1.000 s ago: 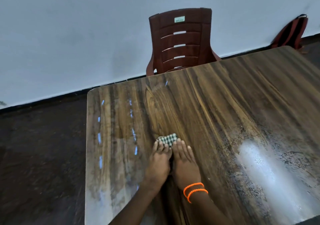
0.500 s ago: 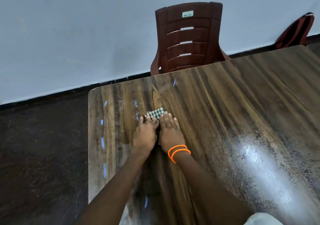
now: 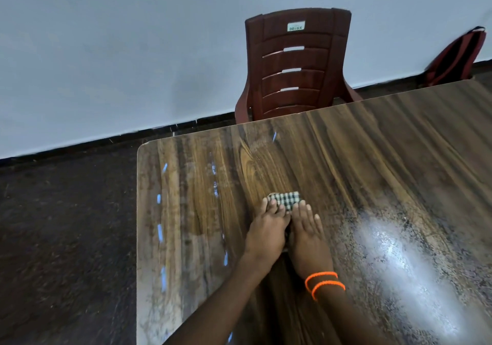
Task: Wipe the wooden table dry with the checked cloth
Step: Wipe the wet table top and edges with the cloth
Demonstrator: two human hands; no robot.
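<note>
Checked cloth [image 3: 286,200] pressed flat under left hand [image 3: 267,231] and right hand [image 3: 306,238], fingers extended, not clenched; long axis parallel to the wooden table [image 3: 372,174] far edge.

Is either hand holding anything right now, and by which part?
Both hands press the checked cloth flat on the wooden table. The left hand and right hand cover its near part; only the far edge shows. No pinching grip is visible.

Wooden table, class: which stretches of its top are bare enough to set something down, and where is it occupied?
The wooden table is bare along its far edge near the red chair, across its right side including the shiny patch, and down the left strip by the floor. Only the middle is taken: the left hand and right hand press flat on the checked cloth.
</note>
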